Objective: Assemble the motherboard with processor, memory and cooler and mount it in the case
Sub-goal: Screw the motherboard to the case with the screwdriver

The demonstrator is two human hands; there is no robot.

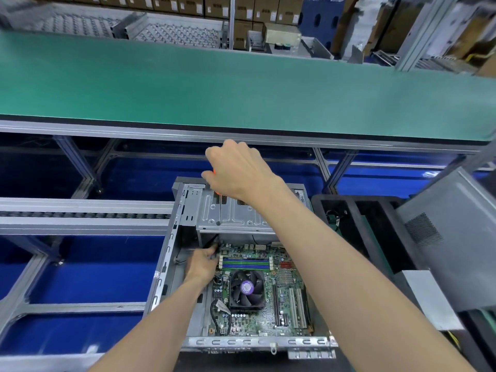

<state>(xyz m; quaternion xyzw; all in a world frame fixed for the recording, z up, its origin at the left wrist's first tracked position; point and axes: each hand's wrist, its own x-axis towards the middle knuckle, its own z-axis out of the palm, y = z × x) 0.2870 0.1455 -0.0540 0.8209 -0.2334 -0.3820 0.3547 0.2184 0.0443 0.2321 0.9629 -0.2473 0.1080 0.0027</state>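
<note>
An open grey computer case [171, 253] lies below me with the green motherboard [268, 318] inside it. A black cooler fan [247, 288] with a purple label sits on the board, and memory slots [245, 263] run above it. My right hand [236, 170] is raised over the drive cage [230, 213] and grips a screwdriver with an orange handle; its shaft [220, 210] points down onto the cage. My left hand [202, 264] reaches to the board's upper left corner and pinches something dark there; what it is I cannot make out.
A green conveyor belt [241, 87] runs across above the case, with aluminium frame rails [80, 213] to the left. A black foam tray [357, 226] and a grey case side panel [451, 237] stand to the right. Cardboard boxes are stacked far behind.
</note>
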